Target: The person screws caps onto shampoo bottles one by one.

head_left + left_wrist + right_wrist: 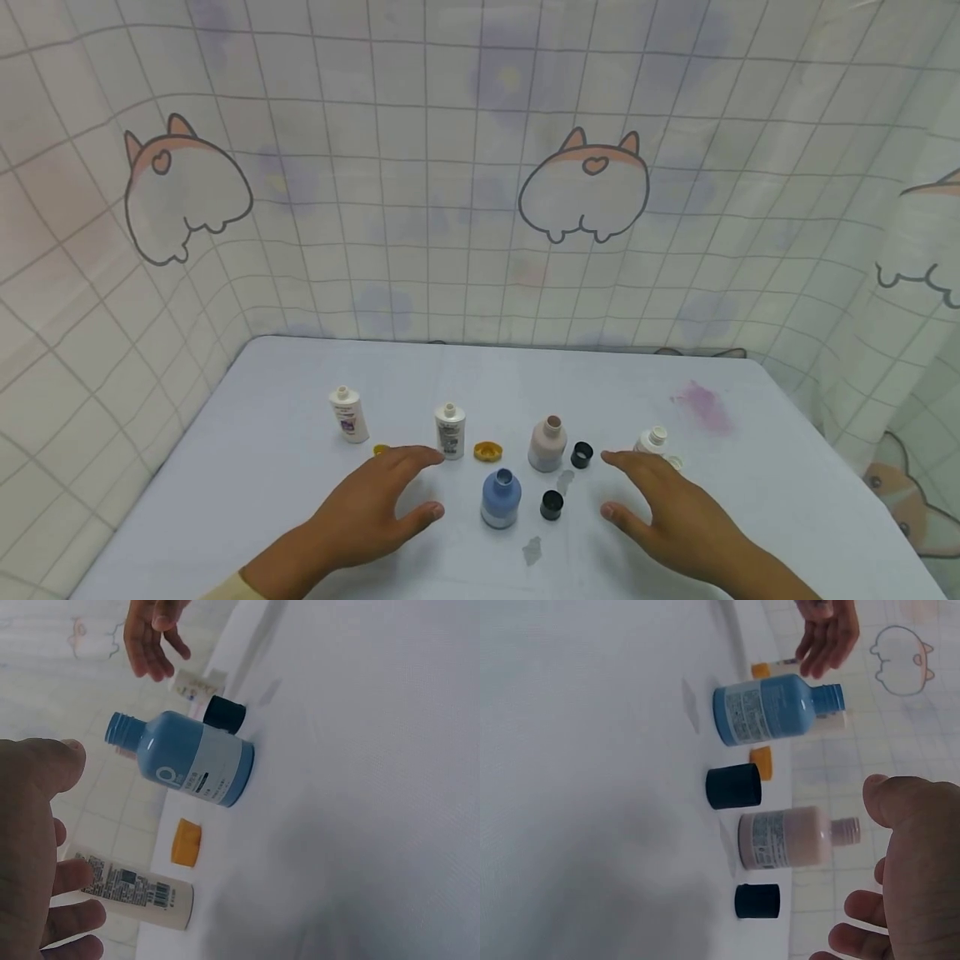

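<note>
Both hands hover over the white table, holding nothing, with fingers relaxed and apart. My left hand [367,508] is left of an uncapped blue bottle [500,500], its fingertips near a white bottle [451,432] in the head view. On the other side, my right hand [675,517] is beside two black caps [551,505] and partly covers a small white bottle [651,440] and a pale cap [675,462]. An open pale pink bottle [802,838] stands behind the blue one. Between it and the white bottle lies a yellow cap [488,452].
Another uncapped white bottle [349,415] stands at the back left, with a second yellow cap [381,449] half hidden by the left hand. Grey marks [532,551] and a pink stain [707,408] show on the tabletop. A checked curtain [420,208] hangs behind the table.
</note>
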The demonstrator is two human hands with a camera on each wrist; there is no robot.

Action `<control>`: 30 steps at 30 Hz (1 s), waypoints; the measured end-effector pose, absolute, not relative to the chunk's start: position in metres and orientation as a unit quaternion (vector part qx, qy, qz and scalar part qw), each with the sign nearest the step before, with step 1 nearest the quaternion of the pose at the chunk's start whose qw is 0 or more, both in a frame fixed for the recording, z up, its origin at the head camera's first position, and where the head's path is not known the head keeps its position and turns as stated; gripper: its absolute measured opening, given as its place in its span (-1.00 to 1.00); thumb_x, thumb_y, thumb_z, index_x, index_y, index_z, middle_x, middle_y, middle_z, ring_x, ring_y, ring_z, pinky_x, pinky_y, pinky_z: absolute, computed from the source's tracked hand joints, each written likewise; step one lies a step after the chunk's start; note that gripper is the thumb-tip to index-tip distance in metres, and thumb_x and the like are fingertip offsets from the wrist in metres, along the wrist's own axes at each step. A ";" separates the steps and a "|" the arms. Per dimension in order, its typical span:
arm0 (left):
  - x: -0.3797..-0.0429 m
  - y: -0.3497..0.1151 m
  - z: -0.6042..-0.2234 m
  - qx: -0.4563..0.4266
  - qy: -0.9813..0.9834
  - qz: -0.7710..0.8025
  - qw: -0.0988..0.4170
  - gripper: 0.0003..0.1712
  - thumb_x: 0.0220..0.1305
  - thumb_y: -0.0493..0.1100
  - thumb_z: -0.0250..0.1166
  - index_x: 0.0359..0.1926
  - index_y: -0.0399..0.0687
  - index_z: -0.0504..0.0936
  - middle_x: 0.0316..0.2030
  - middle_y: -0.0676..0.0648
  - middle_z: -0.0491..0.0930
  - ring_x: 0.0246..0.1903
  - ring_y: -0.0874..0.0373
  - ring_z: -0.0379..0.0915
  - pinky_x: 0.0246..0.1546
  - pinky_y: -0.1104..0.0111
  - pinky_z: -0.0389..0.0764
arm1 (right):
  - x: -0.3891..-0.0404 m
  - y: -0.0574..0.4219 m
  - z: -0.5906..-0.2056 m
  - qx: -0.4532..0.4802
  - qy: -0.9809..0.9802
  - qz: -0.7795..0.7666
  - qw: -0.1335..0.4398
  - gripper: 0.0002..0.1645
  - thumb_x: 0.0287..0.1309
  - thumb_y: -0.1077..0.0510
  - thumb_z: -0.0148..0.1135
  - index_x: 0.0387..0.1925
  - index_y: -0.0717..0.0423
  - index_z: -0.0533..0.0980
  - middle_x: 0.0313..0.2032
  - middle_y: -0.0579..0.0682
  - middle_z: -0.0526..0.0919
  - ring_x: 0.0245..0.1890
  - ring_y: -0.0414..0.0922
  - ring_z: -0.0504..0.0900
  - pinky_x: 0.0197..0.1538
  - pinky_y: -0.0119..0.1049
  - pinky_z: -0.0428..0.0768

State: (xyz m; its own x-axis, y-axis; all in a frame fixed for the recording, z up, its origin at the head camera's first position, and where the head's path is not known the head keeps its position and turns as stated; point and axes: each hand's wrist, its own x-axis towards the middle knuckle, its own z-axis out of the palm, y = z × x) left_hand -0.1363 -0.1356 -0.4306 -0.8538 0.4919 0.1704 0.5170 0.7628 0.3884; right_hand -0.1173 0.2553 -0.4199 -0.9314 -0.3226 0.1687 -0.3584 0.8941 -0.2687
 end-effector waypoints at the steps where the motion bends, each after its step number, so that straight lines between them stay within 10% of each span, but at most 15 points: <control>1: -0.136 -0.135 -0.431 -0.270 -0.937 -0.220 0.026 -0.35 0.18 0.46 -0.01 0.22 0.35 0.33 0.17 0.29 0.33 0.13 0.31 0.28 0.09 0.22 0.44 | -0.117 0.255 -0.421 0.177 -0.971 0.151 0.061 -0.26 0.10 -0.48 -0.02 0.26 -0.31 0.30 0.18 -0.24 0.37 0.21 -0.10 0.35 0.12 0.00 0.45; 30: -0.141 -0.110 -0.452 -0.229 -0.923 -0.290 -0.104 -0.32 0.13 0.39 0.16 0.24 0.35 0.34 0.20 0.22 0.34 0.19 0.16 0.27 0.14 0.03 0.37 | -0.125 0.239 -0.436 0.159 -0.974 0.158 0.018 -0.27 0.06 -0.52 -0.02 0.22 -0.35 0.34 0.12 -0.33 0.41 0.10 -0.23 0.44 0.06 -0.10 0.51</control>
State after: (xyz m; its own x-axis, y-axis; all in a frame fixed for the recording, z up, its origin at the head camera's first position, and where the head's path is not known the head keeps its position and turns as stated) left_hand -0.1411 -0.1103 -0.4522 -0.8735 0.4832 -0.0596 0.3626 0.7272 0.5828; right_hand -0.1253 0.2386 -0.4361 -0.9489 -0.3041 0.0845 -0.3152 0.8998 -0.3015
